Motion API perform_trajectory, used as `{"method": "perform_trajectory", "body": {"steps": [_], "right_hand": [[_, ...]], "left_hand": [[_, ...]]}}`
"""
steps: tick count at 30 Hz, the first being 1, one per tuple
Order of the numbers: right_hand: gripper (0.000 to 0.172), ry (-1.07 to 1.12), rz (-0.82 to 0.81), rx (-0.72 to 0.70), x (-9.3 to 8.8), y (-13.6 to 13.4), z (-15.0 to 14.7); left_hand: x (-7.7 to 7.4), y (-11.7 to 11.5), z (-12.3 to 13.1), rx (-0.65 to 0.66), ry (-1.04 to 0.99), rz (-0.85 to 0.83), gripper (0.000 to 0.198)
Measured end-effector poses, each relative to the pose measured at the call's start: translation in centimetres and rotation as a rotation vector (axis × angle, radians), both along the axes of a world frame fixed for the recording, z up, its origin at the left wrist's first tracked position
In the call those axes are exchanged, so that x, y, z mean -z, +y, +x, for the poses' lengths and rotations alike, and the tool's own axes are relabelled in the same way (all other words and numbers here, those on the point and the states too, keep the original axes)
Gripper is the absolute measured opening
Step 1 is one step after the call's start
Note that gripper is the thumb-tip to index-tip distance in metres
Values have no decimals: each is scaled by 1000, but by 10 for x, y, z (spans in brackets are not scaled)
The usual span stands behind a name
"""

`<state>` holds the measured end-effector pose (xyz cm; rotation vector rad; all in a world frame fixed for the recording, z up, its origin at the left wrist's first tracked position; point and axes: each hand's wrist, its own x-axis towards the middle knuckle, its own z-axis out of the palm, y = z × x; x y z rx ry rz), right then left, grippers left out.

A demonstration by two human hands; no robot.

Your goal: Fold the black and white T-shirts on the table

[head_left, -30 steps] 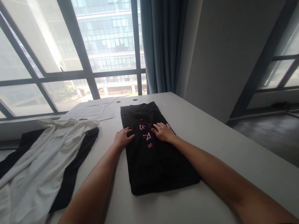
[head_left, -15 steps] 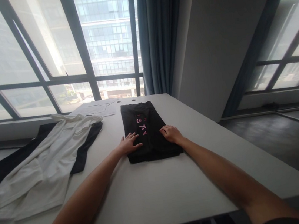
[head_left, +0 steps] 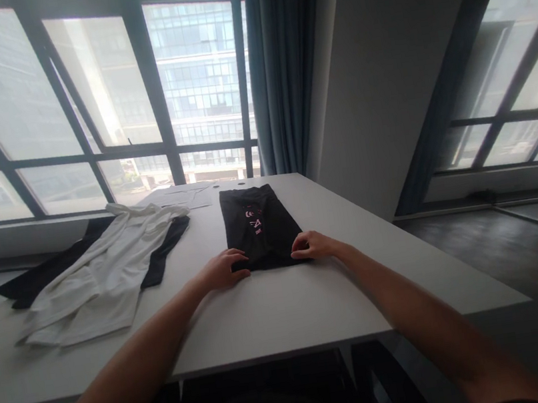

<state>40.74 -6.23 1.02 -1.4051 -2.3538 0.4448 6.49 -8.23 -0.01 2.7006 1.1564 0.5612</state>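
Gripping is what the head view shows: left hand point(head_left: 223, 270) and right hand point(head_left: 312, 246) both sit at the near edge of the folded black fabric garment with pink lettering point(head_left: 257, 227), which lies lengthwise on the middle of the flat white desk point(head_left: 286, 313), far end near the window side. Left fingers point(head_left: 240, 274) are curled closed on the near-left corner, and right fingers point(head_left: 301, 254) are curled closed on the near-right corner; both look pinched on the cloth rather than lying flat on it, though how many layers are caught is hidden. To do this step well, judging from the frame: both hands should take all stacked layers at the corners, hold level with each other, and keep the hem taut between them so the panel stays square and the pink print stays centred. An uneven pull would likely skew the side edges or let an inner layer slip. Well to the left, apart from the hands, a loose white cloth garment point(head_left: 103, 280) is spread over a dark black cloth piece point(head_left: 43, 279). Thin white paper sheets point(head_left: 190, 196) lie at the far edge.
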Motion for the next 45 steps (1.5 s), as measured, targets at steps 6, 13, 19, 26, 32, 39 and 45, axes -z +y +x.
{"method": "perform_trajectory", "body": {"steps": [6, 13, 19, 26, 32, 39, 45], "right_hand": [[28, -50, -30, -64, -17, -12, -3], [31, 153, -60, -21, -19, -3, 13], [38, 235, -97, 12, -20, 1, 21], [39, 119, -207, 1, -23, -3, 27], [46, -21, -177, -8, -25, -6, 31], [26, -126, -28, -10, -22, -5, 26], [32, 29, 16, 53, -24, -5, 25]], "left_hand": [[-8, -2, 3, 28, -29, 124, 28], [-15, 2, -3, -14, -216, 62, 16], [-14, 9, -6, -2, -241, 35, 13], [-14, 10, -16, 63, -101, 33, 34], [-9, 11, -20, 96, -18, -38, 47], [-9, 9, -10, 41, -23, 42, 31], [-11, 10, -13, -2, -44, 66, 31]]}}
